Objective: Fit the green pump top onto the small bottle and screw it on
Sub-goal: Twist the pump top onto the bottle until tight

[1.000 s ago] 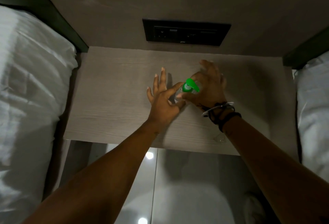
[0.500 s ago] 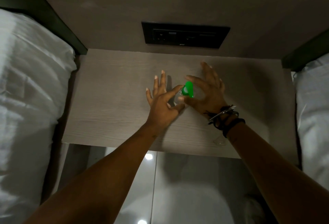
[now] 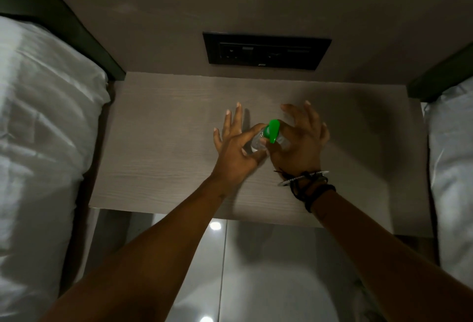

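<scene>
A small clear bottle (image 3: 256, 143) stands on the wooden bedside table (image 3: 163, 147), near its middle. The green pump top (image 3: 272, 130) sits on the bottle's neck, its nozzle pointing toward me. My left hand (image 3: 236, 150) pinches the bottle's body between thumb and forefinger, the other fingers spread flat. My right hand (image 3: 299, 142) holds the pump's collar with thumb and fingers, the outer fingers fanned out. Most of the bottle is hidden between the two hands.
A black socket panel (image 3: 266, 50) is set in the wall behind the table. White bedding (image 3: 38, 142) lies on the left, and more bedding (image 3: 453, 168) lies on the right. Glossy floor tiles (image 3: 243, 270) show below the table's front edge.
The green pump top has turned, its nozzle swinging round toward me. My right hand has shifted its grip and spread its fingers. The left hand stays on the bottle.
</scene>
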{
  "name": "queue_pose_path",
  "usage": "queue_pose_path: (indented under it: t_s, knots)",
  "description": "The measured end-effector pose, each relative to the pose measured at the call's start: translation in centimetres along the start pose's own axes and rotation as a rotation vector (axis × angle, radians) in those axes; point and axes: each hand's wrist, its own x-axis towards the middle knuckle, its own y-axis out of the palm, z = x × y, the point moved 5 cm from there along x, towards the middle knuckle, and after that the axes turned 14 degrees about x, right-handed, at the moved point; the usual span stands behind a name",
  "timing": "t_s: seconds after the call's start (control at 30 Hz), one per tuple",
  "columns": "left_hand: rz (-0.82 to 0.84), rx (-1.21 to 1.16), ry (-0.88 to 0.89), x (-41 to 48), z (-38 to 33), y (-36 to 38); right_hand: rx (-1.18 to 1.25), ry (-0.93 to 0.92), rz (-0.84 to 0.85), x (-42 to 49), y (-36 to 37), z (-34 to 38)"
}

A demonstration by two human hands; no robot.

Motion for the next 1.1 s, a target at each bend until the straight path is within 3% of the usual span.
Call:
queue_pose_path:
  t_s: [0.17,0.33,0.47,0.57,0.7,1.0,1.1]
  knots:
    - [0.095,-0.035,0.022,1.2,0.6,-0.2,-0.013,0.077,-0.016,-0.1,0.2,0.5]
    - [0.227,0.028,0.104,2.4,0.9,-0.9,-0.068,0.109,0.119,0.1,-0.7,0.0]
    - [0.235,0.106,0.100,3.1,0.9,-0.9,-0.071,0.086,0.012,-0.4,-2.3,1.6]
    - [0.269,0.126,0.099,3.4,1.1,-0.9,-0.159,0.100,0.032,0.2,-1.9,2.9]
    - [0.285,0.097,0.084,3.6,1.1,-1.0,-0.082,0.159,0.045,0.9,-1.7,3.7]
    - [0.318,0.053,0.075,3.3,0.1,-1.8,-0.146,0.189,0.159,0.4,-2.2,3.6]
    - [0.434,0.248,0.122,3.3,-0.5,-3.8,-0.214,0.288,0.273,0.1,-3.0,4.0]
